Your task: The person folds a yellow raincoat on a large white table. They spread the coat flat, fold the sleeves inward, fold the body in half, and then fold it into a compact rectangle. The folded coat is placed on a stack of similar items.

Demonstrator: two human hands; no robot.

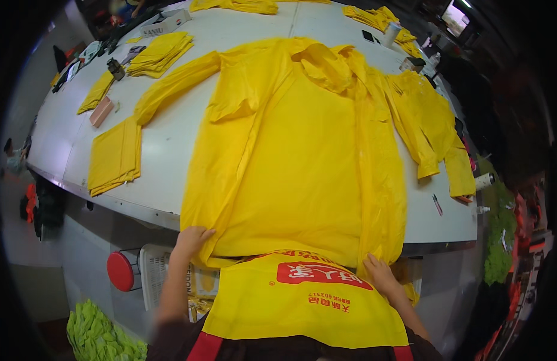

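Observation:
A yellow raincoat [290,168] lies spread across the white table, its front open and its hood at the far end. One sleeve stretches out to the left; the other hangs down along the right side. My left hand [194,239] is closed on the left corner of the hem, at the table's near edge. At the right part of the same hem, my right hand [379,271] has its fingers closed round the fabric. The near hem hangs over the edge, next to the yellow apron [260,307] with a red printed patch that I wear.
Folded yellow garments [115,157] lie on the white table [164,144] at left, with more stacks [161,55] farther back. A pink box [101,112], a dark bottle [115,69] and a pen [437,204] lie about. Below stand a red stool [120,271] and a white basket [152,274].

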